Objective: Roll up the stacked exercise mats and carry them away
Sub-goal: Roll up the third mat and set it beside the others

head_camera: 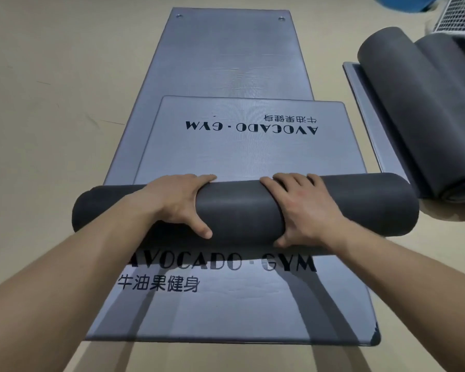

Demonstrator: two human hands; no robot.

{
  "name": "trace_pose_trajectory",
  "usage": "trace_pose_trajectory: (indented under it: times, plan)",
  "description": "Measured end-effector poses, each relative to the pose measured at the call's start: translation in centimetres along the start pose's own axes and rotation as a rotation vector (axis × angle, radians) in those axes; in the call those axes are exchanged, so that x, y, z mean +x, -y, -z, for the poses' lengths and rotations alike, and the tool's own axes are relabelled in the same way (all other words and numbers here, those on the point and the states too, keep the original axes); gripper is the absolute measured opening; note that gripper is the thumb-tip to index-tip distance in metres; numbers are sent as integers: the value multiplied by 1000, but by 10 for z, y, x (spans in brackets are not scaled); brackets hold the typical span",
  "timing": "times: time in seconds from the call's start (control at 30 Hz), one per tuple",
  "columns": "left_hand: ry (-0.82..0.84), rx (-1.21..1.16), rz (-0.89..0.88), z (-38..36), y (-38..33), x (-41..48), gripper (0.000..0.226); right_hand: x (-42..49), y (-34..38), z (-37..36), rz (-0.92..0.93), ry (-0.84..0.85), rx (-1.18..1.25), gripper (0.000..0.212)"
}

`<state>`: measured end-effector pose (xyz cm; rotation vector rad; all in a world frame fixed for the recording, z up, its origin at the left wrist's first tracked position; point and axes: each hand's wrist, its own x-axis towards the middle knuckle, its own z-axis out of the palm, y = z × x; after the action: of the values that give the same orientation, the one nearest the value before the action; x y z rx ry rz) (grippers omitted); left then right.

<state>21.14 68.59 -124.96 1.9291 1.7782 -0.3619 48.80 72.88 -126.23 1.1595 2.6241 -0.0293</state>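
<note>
Overall, the head view looks down on a smooth beige floor [51,103] that fills the scene, with a white mesh basket [459,14] in the far right corner. A grey lower mat [231,55] lies flat on the floor, its long axis running from near to far; it has two metal eyelets [281,19] at the far end and "AVOCADO · GYM" printed upright at the near end. On it lies the top mat [239,151], whose print reads upside down towards its far edge. Its near part is wound into a dark grey roll [239,210]. The roll lies across the lower mat with its long axis left to right, and its ends overhang both long edges. The left hand [172,202] and right hand [304,210] grasp the roll near its middle, a bare stretch of roll between them. On each hand the fingers [196,179] curl over the top to the far side, and the thumb [202,226] presses the near face, so the roll sits between thumb and fingers. To the right, apart from this stack, a second roll [414,103] rests on another flat mat [365,108], its axis angled from near right to far left.
</note>
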Motion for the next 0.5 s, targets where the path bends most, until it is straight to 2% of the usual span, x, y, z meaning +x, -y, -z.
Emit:
trace_pose_trajectory:
  times: [0.07, 0.13, 0.23, 0.33, 0.4, 0.5]
  plan:
    - [-212, 194, -3, -18, -11, -6, 142, 25, -13, 20, 21, 92, 94, 137]
    - [-354, 277, 2, -35, -22, -10, 140, 37, -21, 24, 38, 128, 140, 138]
    - [-353, 202, -28, -24, -16, 6, 133, 26, -18, 2, -13, -38, 41, 142]
    - [-311, 138, -48, -8, -5, 19, 135, 14, -15, -23, -48, -177, -60, 146]
    - [-360, 191, -23, -14, -4, 21, 139, 24, -22, -16, -21, -182, -60, 138]
    - [-433, 310, 52, -27, -9, 17, 140, 41, -30, 11, -1, -80, -12, 131]
